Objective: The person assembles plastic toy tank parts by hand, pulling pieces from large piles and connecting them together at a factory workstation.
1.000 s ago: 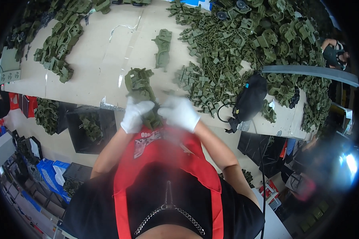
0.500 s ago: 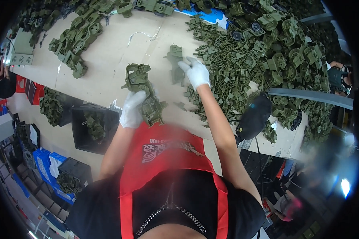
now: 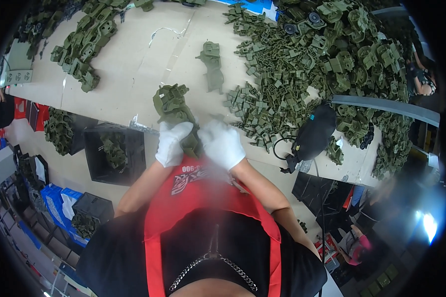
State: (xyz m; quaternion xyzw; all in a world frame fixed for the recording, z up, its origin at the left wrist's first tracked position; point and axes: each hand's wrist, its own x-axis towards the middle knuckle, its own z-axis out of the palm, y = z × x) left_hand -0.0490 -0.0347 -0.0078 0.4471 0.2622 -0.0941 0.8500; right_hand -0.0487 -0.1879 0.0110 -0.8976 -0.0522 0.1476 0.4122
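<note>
In my gloved left hand point(image 3: 172, 142) is an olive-green plastic toy vehicle body point(image 3: 171, 105), tilted with one end toward my apron. The fingers wrap around its lower part. My gloved right hand point(image 3: 222, 144) is right beside it, closed and slightly blurred at the fingertips, near the body's lower end. Whether it grips the body or a small part cannot be made out. Beyond the hands, another flat olive-green vehicle piece point(image 3: 212, 67) lies alone on the table point(image 3: 134, 74).
A large heap of small green parts point(image 3: 277, 79) and vehicle bodies point(image 3: 342, 62) covers the table's right side. A row of green bodies point(image 3: 86, 49) lies at left. A black pouch point(image 3: 314, 131) rests near the front edge; a black crate point(image 3: 115, 156) stands below at left.
My right hand has come back from beside the lone flat piece to the vehicle body in my left hand. Its fingers, spread before, are now closed. The flat piece stays on the table.
</note>
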